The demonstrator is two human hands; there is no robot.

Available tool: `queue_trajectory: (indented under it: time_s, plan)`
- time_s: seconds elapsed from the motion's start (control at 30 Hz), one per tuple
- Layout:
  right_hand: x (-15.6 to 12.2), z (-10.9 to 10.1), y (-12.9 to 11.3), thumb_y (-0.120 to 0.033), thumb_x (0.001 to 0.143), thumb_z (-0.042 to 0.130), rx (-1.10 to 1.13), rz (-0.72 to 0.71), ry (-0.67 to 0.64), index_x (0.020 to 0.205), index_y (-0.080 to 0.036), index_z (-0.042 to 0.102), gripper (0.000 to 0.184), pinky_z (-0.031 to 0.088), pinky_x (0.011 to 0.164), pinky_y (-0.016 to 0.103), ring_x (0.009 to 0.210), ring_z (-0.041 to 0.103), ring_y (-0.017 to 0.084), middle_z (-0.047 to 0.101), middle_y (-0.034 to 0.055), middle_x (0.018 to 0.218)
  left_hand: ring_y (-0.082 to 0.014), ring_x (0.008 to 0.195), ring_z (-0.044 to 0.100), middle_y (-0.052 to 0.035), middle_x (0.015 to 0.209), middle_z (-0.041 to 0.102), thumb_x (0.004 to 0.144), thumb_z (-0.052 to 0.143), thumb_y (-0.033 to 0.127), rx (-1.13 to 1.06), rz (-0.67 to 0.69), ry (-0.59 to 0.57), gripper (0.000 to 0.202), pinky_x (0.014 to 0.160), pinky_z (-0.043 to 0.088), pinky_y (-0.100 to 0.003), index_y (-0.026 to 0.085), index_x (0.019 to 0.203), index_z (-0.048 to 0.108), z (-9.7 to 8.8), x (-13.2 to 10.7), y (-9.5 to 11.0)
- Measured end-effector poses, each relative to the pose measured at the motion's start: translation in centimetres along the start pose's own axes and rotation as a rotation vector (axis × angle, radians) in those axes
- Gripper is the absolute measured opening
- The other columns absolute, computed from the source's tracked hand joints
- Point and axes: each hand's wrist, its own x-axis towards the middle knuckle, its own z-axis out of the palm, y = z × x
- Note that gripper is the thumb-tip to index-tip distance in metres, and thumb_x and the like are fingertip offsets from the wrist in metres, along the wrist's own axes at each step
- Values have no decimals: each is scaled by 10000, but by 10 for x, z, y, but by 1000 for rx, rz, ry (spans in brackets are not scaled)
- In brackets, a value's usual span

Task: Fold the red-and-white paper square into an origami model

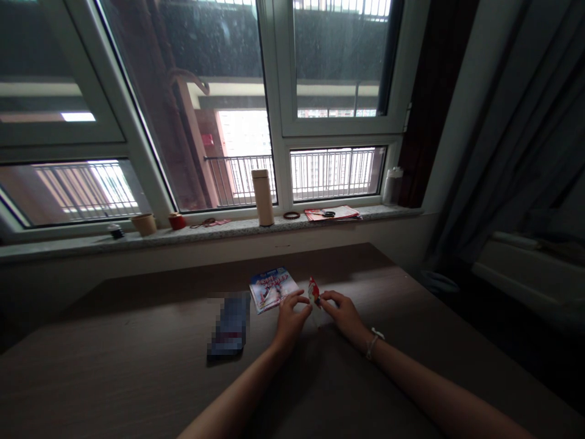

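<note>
Both my hands meet over the dark wooden table. My left hand and my right hand pinch a small red and white piece of paper between their fingertips, holding it upright just above the tabletop. A bracelet circles my right wrist. Just left of the hands lies a colourful printed packet, flat on the table. Further left lies a dark blue object, blurred out.
A stone windowsill runs behind the table with a tall beige flask, a paper cup, a red pot, a ring, red sheets with scissors and a white bottle. Dark curtains hang right.
</note>
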Motion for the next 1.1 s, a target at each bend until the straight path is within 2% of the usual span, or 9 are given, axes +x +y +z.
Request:
queue_trajectory:
  time_s: [0.23, 0.53, 0.73, 0.93, 1.1]
  plan:
    - [-1, 0, 4, -454, 807, 622, -67, -68, 33, 775, -220, 718, 255, 414, 955, 373, 1011, 598, 244, 708, 63, 932, -269, 1167, 576, -74, 1186, 684, 730, 734, 328, -18, 17, 15, 110, 1091, 332, -458, 229, 771, 759, 0, 1, -2]
    - [-1, 4, 12, -517, 826, 576, -70, -49, -1, 813, -224, 710, 322, 410, 978, 381, 1045, 568, 245, 687, 67, 996, -288, 1274, 497, -73, 1313, 615, 713, 761, 291, -46, 24, -75, 71, 1121, 306, -468, 245, 767, 770, -2, 5, -8]
    - [-2, 3, 11, -522, 834, 570, -74, -30, 17, 817, -230, 713, 326, 414, 977, 380, 1043, 569, 244, 686, 61, 993, -281, 1269, 501, -71, 1308, 610, 712, 768, 293, -68, 5, -39, 61, 1124, 309, -455, 234, 726, 756, -1, 5, -6]
    - [-3, 1, 9, -445, 790, 667, -95, -78, 7, 853, -245, 728, 218, 399, 989, 386, 1058, 555, 247, 678, 53, 1002, -277, 1266, 506, -81, 1309, 601, 735, 756, 355, -73, -33, -28, 140, 1116, 323, -424, 216, 720, 751, -3, 4, -4]
    - [-2, 1, 11, -435, 796, 673, -85, -99, 9, 815, -251, 737, 195, 377, 1004, 398, 1076, 538, 250, 673, 55, 1003, -281, 1267, 500, -81, 1306, 596, 731, 763, 329, -48, -6, -30, 105, 1119, 319, -437, 224, 734, 756, -1, 4, -6]
